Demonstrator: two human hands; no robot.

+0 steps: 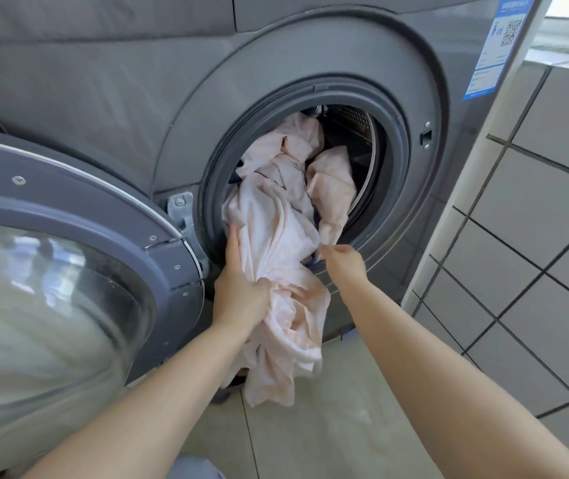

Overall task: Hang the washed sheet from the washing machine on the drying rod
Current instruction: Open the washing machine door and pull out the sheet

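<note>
A pale pink sheet [276, 236] with dark blue piping is seen in a dark grey washing machine [138, 98]. A blue and white label [497, 46] is borne on it. Grey tiles [535, 236] with dark grout are shown.

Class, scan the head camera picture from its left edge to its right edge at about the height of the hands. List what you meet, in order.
Open washer door → left hand gripping the sheet → pink sheet spilling from the drum → right hand pinching the sheet's edge → grey washer front → tiled wall.
</note>
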